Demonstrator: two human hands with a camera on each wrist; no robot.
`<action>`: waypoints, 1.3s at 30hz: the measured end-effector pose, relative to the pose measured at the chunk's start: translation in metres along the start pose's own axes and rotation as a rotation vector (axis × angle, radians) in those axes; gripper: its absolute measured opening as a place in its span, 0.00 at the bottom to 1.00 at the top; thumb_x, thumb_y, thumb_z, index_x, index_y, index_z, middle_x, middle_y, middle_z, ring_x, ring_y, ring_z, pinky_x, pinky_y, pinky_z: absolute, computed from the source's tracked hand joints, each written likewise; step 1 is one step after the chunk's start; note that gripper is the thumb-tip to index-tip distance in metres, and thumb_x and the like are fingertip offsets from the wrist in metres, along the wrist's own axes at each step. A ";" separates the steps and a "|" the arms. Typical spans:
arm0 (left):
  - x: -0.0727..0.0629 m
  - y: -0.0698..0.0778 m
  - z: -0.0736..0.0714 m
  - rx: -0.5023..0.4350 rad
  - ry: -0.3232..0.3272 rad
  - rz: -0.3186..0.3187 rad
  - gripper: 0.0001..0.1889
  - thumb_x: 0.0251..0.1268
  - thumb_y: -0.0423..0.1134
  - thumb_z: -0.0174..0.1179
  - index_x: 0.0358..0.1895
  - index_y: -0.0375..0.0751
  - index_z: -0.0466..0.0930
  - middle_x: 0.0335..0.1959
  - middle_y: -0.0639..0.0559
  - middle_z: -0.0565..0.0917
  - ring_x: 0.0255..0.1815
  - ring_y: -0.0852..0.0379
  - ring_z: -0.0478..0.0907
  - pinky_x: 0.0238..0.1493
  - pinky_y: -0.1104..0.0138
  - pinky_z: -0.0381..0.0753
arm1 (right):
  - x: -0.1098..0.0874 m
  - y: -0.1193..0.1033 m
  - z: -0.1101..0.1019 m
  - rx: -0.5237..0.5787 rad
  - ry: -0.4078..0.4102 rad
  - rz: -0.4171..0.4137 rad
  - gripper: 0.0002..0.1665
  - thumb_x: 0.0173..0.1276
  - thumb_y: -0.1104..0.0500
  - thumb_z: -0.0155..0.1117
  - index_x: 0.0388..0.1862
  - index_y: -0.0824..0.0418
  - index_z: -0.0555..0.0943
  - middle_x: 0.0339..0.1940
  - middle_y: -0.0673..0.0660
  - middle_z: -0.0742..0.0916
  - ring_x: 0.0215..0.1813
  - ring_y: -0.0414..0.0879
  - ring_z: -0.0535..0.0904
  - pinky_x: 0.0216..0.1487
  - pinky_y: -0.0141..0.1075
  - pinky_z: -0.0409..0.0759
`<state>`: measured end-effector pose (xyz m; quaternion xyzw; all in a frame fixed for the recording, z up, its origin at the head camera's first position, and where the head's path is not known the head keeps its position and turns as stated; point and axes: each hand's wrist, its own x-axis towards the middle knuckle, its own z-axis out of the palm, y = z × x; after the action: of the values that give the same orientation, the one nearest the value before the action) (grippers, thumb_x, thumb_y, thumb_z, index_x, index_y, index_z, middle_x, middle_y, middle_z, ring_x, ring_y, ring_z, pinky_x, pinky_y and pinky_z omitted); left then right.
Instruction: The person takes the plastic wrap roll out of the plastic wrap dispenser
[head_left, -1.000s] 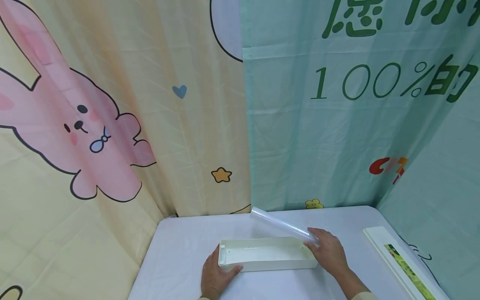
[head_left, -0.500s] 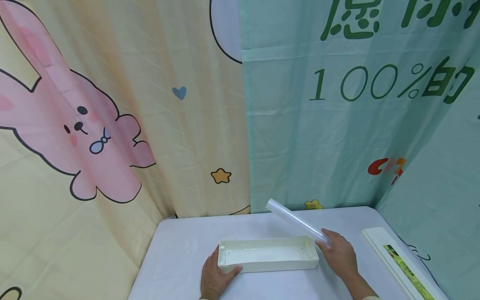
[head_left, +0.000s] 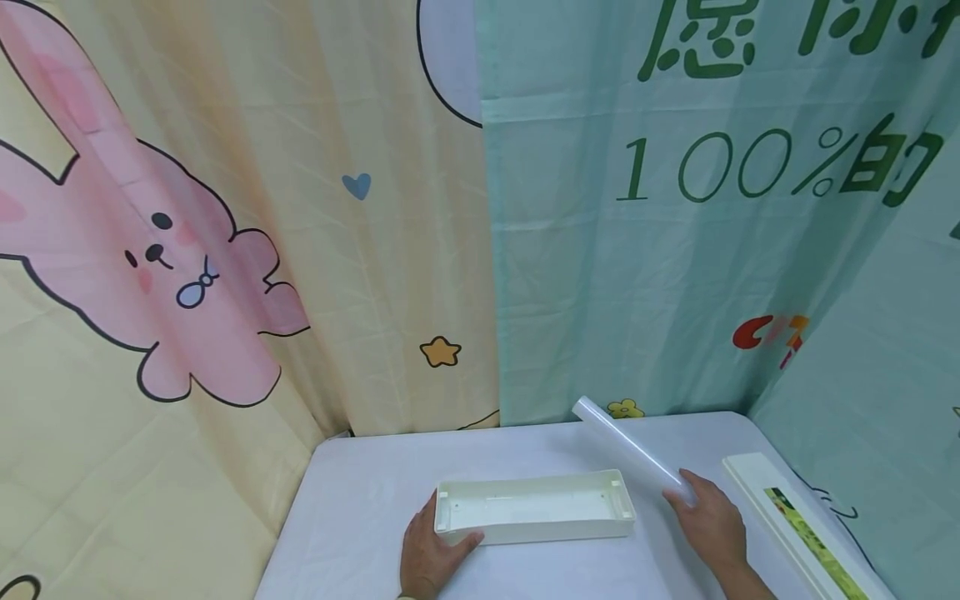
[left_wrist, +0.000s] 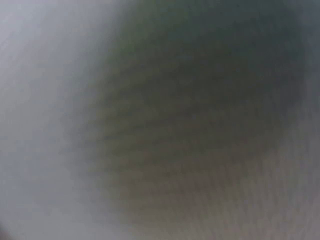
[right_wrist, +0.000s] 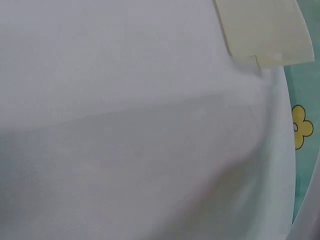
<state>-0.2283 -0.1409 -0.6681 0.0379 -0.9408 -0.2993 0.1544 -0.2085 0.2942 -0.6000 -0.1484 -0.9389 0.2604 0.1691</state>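
In the head view, a long, open cream plastic box [head_left: 536,529] lies across the white-covered table. My left hand [head_left: 435,554] grips its left end, thumb at the front wall and fingers round the side. To the right of the box, my right hand [head_left: 708,517] holds the near end of a clear, shiny roll of plastic wrap [head_left: 626,442]. The roll slants away to the far left, its far end raised toward the curtain. The left wrist view is a dark blur. In the right wrist view the right hand does not show.
A long white lid [head_left: 757,479] with a green and yellow label [head_left: 813,537] lies at the table's right edge. Printed curtains [head_left: 375,250] stand behind the white tablecloth [head_left: 375,467]. The right wrist view shows a cream piece [right_wrist: 267,32] at the upper right.
My right hand has moved right with the roll of plastic wrap, away from above the box's right end. My left hand stays on the box.
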 end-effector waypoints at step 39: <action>0.002 -0.002 0.001 0.006 -0.068 -0.034 0.63 0.38 0.77 0.71 0.76 0.42 0.62 0.68 0.44 0.78 0.68 0.43 0.75 0.74 0.47 0.70 | -0.010 0.039 -0.004 -0.299 -0.056 0.332 0.32 0.64 0.58 0.73 0.63 0.69 0.75 0.60 0.72 0.82 0.64 0.69 0.76 0.70 0.64 0.69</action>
<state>-0.2302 -0.1427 -0.6697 0.0443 -0.9456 -0.3002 0.1172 -0.1904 0.3244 -0.6197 -0.3169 -0.9341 0.1466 0.0738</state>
